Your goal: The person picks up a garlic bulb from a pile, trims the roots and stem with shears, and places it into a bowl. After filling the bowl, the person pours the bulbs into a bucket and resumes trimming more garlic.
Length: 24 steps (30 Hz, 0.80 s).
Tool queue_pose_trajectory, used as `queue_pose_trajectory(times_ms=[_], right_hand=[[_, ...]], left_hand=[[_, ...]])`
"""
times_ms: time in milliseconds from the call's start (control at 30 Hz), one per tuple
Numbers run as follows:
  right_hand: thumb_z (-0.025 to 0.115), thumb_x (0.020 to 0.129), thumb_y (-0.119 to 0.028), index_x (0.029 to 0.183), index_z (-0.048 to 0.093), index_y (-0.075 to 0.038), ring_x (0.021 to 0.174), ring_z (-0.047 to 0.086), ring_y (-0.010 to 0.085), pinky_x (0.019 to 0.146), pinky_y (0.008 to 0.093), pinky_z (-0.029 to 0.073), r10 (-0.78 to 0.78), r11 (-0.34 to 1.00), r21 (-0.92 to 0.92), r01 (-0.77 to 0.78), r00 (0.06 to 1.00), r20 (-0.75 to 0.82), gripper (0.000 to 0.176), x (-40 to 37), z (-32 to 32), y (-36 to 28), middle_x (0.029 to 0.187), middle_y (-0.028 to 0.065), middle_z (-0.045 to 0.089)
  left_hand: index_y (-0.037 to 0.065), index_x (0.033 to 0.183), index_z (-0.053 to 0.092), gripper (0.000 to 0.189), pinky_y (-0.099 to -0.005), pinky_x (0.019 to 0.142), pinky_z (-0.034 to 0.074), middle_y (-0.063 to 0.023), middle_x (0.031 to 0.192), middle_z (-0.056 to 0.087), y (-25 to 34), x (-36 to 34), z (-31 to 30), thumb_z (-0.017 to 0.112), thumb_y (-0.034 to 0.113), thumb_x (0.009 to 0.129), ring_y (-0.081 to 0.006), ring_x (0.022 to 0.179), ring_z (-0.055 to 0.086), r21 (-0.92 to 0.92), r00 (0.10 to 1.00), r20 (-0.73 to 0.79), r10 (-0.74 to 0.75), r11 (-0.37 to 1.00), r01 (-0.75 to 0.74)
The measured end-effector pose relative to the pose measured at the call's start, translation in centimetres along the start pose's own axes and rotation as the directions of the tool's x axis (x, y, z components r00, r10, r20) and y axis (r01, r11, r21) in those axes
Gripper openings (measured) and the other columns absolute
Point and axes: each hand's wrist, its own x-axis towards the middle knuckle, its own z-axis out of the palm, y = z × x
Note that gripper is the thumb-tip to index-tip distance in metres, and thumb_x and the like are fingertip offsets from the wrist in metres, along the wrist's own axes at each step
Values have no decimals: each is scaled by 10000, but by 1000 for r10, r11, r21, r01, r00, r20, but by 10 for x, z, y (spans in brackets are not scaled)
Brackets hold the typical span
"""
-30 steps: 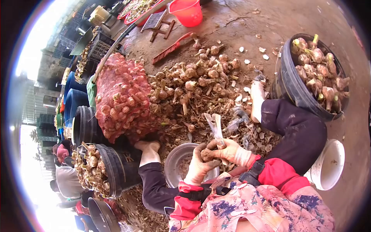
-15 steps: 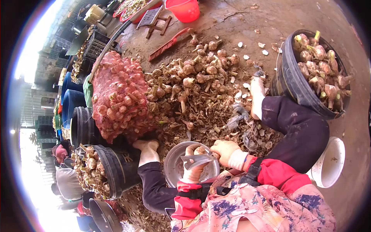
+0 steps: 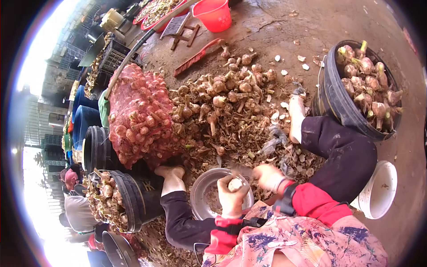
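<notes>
My left hand [image 3: 232, 196] is closed round a garlic bulb [image 3: 235, 184], whose pale cut face shows, above the metal bowl [image 3: 199, 192]. Just right of it, my right hand [image 3: 269, 178] is closed on the handle of a knife [image 3: 242, 171]; hand and blade are smeared by motion. Blade and bulb are close, and whether they touch I cannot tell. Bits of peel lie in the bowl, which sits between my legs. Beyond it spreads a heap of garlic bulbs [image 3: 218, 100] with stems and husks.
A red net sack of garlic [image 3: 140, 113] stands left, near a black bucket of garlic [image 3: 133, 196]. Another full black bucket [image 3: 331, 84] is at right, above a white bucket [image 3: 378, 189]. Red brush [image 3: 195, 60], stool [image 3: 175, 26] and red bucket [image 3: 212, 14] lie farther off. People sit far left.
My right hand has drawn slightly right and the knife has swung from across the bulb to its upper right. My left hand has turned, so the bulb's pale face shows.
</notes>
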Motion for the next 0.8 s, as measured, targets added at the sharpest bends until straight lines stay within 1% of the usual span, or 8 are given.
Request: queue_pose_trajectory(times_ms=[100,233,367,433,500,633,700,800], right_hand=[[589,766,-90,907,674,-65,784,657,254,726,358,498,528,834,286,-472,834,-163,167,21,2,80,861,147,683],[667,710,-43,855,658,-85,691,575,161,680,291,491,213,800,591,104,872,-441,151,32,6,10,782,40,612],[656,686,23,879,653,-49,821,579,185,710,284,492,-293,861,176,477,749,-594,206,-1,-2,-32,917,57,591],[642,684,23,896,659,-71,865,588,247,751,321,498,-302,835,259,486,797,-522,233,-5,-6,-47,917,81,595],[643,677,7,903,664,-90,876,585,305,765,360,502,-410,838,151,525,787,-462,247,-4,-7,-54,923,104,590],[625,700,-37,937,668,-107,860,604,317,759,376,505,-419,845,164,509,821,-389,251,18,14,-38,919,124,602],[606,785,-127,1032,656,-87,855,652,288,782,362,511,85,932,360,-39,990,-113,255,41,45,21,940,147,673],[636,740,-80,1095,646,-79,878,660,205,771,317,496,548,727,551,-410,830,-105,355,41,61,75,947,130,699]], left_hand=[[71,1112,486,556,-251,704,515,-31,925,564,53,-5,-14,773,-61,655,-122,789,579,-77,982,-12,187,979,-188],[50,1188,479,548,-255,562,519,-64,909,600,34,24,-42,729,-84,719,-156,678,607,-172,994,-89,-70,984,54],[55,1116,496,440,-322,717,573,-63,921,581,40,23,-44,676,-112,751,-194,834,640,-590,975,-124,-183,804,76],[57,1075,493,398,-344,773,567,-65,941,591,20,28,-43,646,-139,764,-210,899,635,-806,987,3,-161,584,97],[21,1093,506,326,-410,891,539,-194,1117,614,-21,30,-47,655,-35,809,-295,1041,622,-768,992,89,-87,629,124],[14,1090,503,306,-375,842,550,-165,1131,604,1,18,-31,634,-25,816,-249,975,628,-854,977,168,-130,476,210],[39,1052,505,306,-338,776,557,-117,1056,611,3,12,-29,648,-38,792,-202,887,617,-833,970,154,-189,503,230],[72,1091,489,363,-325,743,539,-89,988,613,7,13,-50,669,-37,795,-174,868,616,-727,894,340,-291,521,446]])
